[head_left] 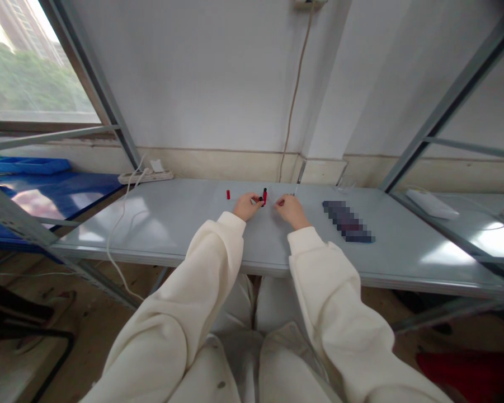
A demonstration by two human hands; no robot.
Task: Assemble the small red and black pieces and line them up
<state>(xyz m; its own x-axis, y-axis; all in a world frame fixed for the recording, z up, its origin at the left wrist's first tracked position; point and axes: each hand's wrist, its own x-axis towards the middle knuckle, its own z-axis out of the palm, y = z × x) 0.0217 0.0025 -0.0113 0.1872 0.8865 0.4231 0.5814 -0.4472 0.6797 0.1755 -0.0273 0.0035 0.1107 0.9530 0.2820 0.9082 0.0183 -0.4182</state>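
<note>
My left hand (247, 207) is closed, its thumb and fingertips pinching a small black piece (260, 199). Right beside those fingertips stands a small red tube with a black top (264, 195), like a lipstick tube; whether the fingers touch it I cannot tell. A short red cylinder (228, 194) stands apart on the grey table (201, 196), to the left of that hand. Across from it, my right hand (291, 209) has its thumb and fingertips drawn together just above the tabletop; what is in that pinch is too small to make out.
A pixelated dark flat object (347, 221) lies right of my hands. At the table's back left sits a white power strip (146, 177) with a cable hanging over the front edge. Metal frame posts (92, 73) flank the table. A blue tray (27, 165) is farther left.
</note>
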